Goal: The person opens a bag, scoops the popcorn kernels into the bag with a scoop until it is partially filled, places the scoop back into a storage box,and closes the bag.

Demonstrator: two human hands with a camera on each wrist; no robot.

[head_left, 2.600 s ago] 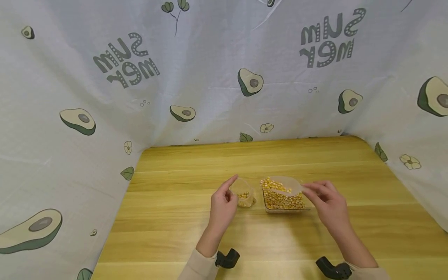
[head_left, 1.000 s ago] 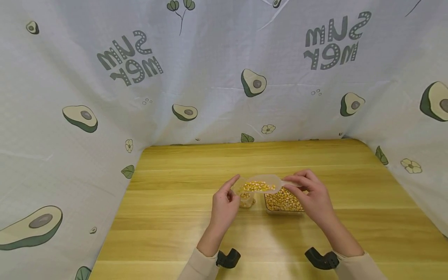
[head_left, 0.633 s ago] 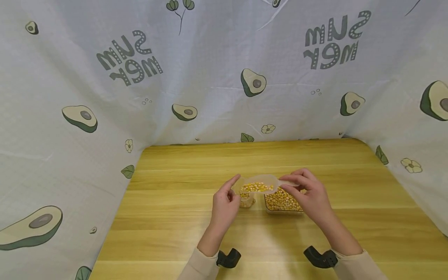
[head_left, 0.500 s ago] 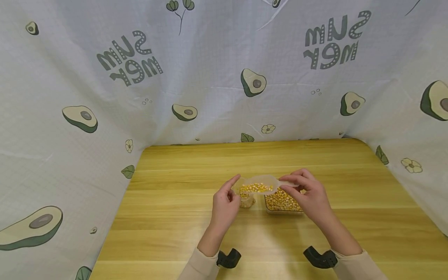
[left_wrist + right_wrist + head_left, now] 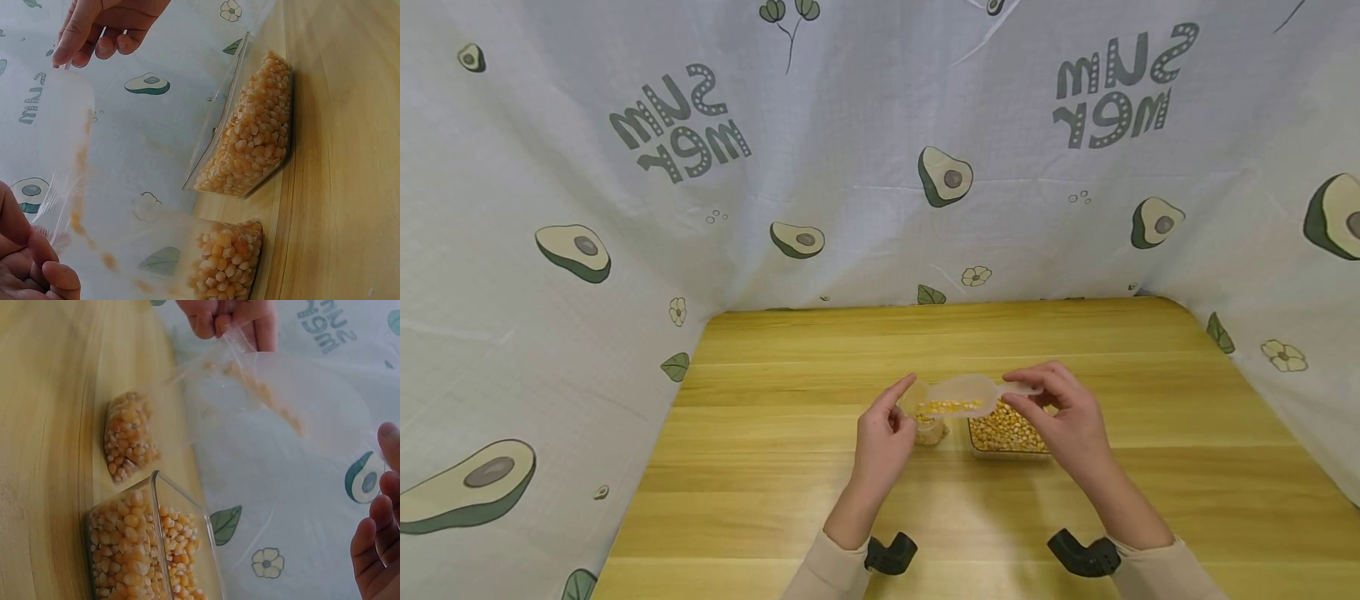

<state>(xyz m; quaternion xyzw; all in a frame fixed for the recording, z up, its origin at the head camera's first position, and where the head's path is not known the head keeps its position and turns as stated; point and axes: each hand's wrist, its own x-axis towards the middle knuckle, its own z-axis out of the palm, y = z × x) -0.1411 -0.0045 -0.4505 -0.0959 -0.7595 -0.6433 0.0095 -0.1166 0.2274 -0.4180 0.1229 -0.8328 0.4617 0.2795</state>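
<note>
My left hand (image 5: 883,433) pinches the top edge of a clear plastic bag (image 5: 930,433) that stands on the table. Corn kernels (image 5: 228,262) fill the bag's bottom. Between thumb and fingertips, my right hand (image 5: 1067,408) holds the handle of a translucent white scoop (image 5: 964,387). The scoop is tilted, its tip inside the bag's mouth, with some kernels still lying along it. In the left wrist view, loose kernels (image 5: 109,261) are falling down inside the bag. A clear box (image 5: 159,531) of corn kernels stands to the bag's right, partly hidden by the scoop and right hand.
The wooden table (image 5: 805,367) extends around the bag and box. A pale cloth (image 5: 865,208) printed with avocados hangs along the back and both sides of it.
My right hand has carried the loaded scoop left from above the box to the bag's mouth. Fewer kernels lie in the scoop now. The left hand has stayed at the bag.
</note>
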